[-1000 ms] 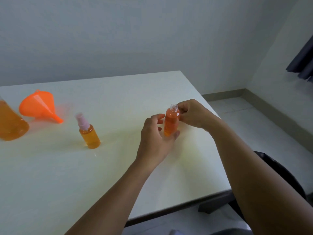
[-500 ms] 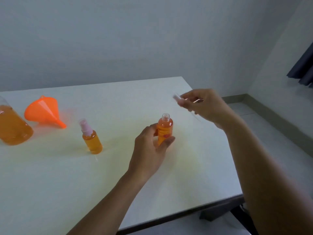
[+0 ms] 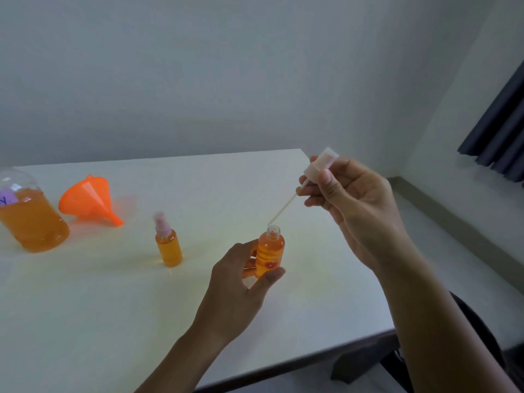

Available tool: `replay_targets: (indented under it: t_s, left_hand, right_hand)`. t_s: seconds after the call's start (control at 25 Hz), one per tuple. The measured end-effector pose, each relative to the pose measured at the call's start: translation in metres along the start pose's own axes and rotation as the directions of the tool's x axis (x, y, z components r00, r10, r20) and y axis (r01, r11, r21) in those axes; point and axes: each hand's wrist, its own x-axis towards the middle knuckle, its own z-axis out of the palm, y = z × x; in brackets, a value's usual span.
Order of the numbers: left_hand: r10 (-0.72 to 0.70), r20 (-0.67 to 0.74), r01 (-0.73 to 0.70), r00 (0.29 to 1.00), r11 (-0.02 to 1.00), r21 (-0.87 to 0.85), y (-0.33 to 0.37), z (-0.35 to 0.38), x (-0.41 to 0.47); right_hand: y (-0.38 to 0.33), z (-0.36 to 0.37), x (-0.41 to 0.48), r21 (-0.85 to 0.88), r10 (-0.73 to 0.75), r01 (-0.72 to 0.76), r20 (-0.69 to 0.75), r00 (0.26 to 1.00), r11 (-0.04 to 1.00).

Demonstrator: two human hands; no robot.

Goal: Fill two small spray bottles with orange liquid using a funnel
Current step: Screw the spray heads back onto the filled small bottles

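Left hand (image 3: 241,282): clamped on open, filled spray bottle (image 3: 270,253), mid-desk toward the right edge. Right hand (image 3: 351,199): pinching spray pump (image 3: 319,165), dip tube just above the neck. Capped spray bottle (image 3: 168,241), funnel (image 3: 88,201) on its side, jar (image 3: 28,214): left, toward the far edge of the desk (image 3: 113,307).

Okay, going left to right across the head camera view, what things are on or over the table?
Big container of orange liquid → orange funnel → capped spray bottle → left hand holding the open bottle → right hand holding the spray cap.
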Motion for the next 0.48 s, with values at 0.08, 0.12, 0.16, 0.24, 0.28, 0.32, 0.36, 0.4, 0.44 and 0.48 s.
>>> replay_targets:
  t_s: [0.08, 0.12, 0.16, 0.24, 0.28, 0.32, 0.36, 0.4, 0.44, 0.48]
  left_hand:
    - [0.001, 0.013, -0.001, 1.0, 1.0, 0.004, -0.002, -0.001, 0.001]
    - [-0.002, 0.013, 0.002, 1.0, 1.0, 0.005, -0.003, -0.003, 0.002]
    - [-0.001, 0.008, 0.001, 1.0, 1.0, 0.002, -0.005, -0.005, 0.003]
    - [-0.006, 0.003, 0.006, 1.0, 1.0, 0.016, -0.007, -0.008, 0.005]
    - [-0.013, 0.003, 0.013, 1.0, 0.999, 0.031, -0.007, -0.009, 0.006]
    - [-0.019, -0.001, 0.019, 1.0, 0.999, 0.042, -0.007, -0.009, 0.006]
    - [-0.02, -0.006, 0.021, 1.0, 0.999, 0.048, -0.006, -0.009, 0.007]
    - [-0.015, -0.012, 0.016, 1.0, 0.999, 0.048, -0.005, -0.01, 0.007]
    - [-0.01, -0.015, 0.011, 1.0, 0.999, 0.046, -0.005, -0.01, 0.009]
    - [-0.001, -0.017, 0.002, 1.0, 0.999, 0.045, -0.005, -0.01, 0.009]
  right_hand:
    - [-0.001, 0.001, -0.003, 0.046, 0.0, 0.001, -0.034, 0.999, 0.999]
    - [-0.003, 0.002, -0.003, 0.082, -0.008, 0.012, -0.049, 0.999, 0.997]
    - [-0.005, 0.002, -0.001, 0.115, -0.02, 0.026, -0.059, 0.998, 0.993]
    - [-0.008, 0.003, 0.003, 0.142, -0.041, 0.049, -0.057, 0.997, 0.989]
    - [-0.008, 0.004, 0.004, 0.14, -0.044, 0.051, -0.053, 0.998, 0.989]
    - [-0.008, 0.006, 0.004, 0.14, -0.041, 0.048, -0.05, 0.998, 0.989]
    - [-0.006, 0.006, 0.004, 0.142, -0.035, 0.042, -0.051, 0.998, 0.989]
    - [-0.004, 0.006, 0.004, 0.143, -0.028, 0.035, -0.05, 0.998, 0.989]
    - [-0.001, 0.007, 0.004, 0.133, -0.018, 0.025, -0.048, 0.999, 0.991]
    - [0.003, 0.007, 0.005, 0.113, -0.002, 0.007, -0.041, 0.999, 0.994]
